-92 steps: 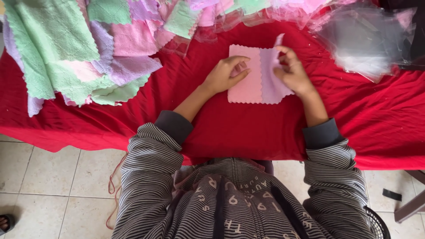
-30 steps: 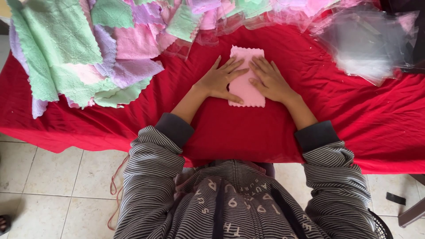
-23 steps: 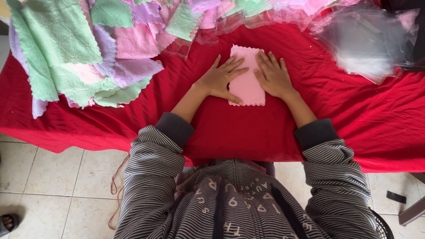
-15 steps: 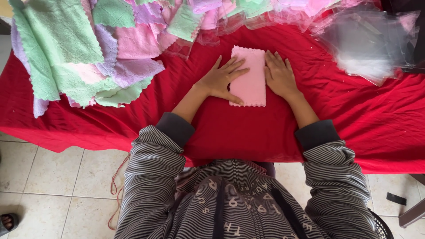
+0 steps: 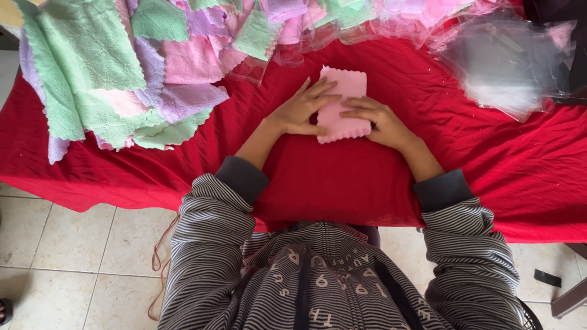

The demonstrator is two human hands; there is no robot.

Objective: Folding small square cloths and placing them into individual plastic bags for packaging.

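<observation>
Left hand [image 5: 299, 113] and right hand [image 5: 379, 122] press flat, open-palmed, on folded pink cloth [image 5: 343, 104].

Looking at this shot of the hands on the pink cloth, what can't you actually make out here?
Head view only:
- Pink cloth: its left and right edges are covered by the left hand and right hand; the number of folded layers is unclear.
- Pile of green, pink and lilac cloths: cut off by the top edge.
- Clear plastic bags: overlapping and see-through, count unclear.
- Both palms: turned down, hidden.
</observation>
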